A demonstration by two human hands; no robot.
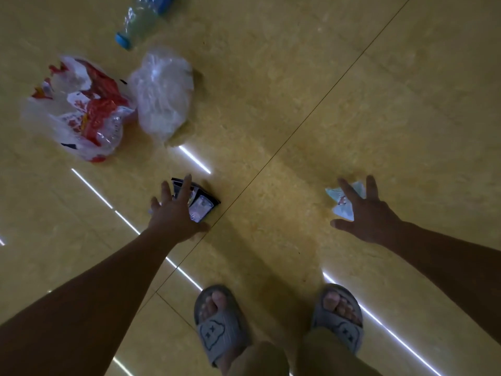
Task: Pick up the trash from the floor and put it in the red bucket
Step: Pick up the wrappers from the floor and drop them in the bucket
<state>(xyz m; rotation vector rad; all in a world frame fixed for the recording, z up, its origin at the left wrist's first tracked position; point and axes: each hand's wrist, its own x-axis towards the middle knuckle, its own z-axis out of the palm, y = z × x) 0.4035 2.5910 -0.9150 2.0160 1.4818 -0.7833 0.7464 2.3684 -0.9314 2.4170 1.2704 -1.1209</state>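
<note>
Trash lies on the floor (pixel 298 104) straight ahead of both hands. A dark wrapper (pixel 202 208) sits directly under the fingers of the left hand (pixel 173 213), poking out on its thumb side; its long axis is half covered, cannot tell. A crumpled pale paper (pixel 342 211) sits under the fingers of the right hand (pixel 366 215). Each hand is nearest its own piece. Both hands are spread wide with straight fingers and grip nothing; contact with either piece cannot be told. Beyond the left hand, well apart: a red-and-white bag (pixel 81 109) touching a clear bag (pixel 162 96), and a bottle (pixel 141 20) further out. The red bucket is not in view. Judgement: closing the fingers on each piece comes next.
</note>
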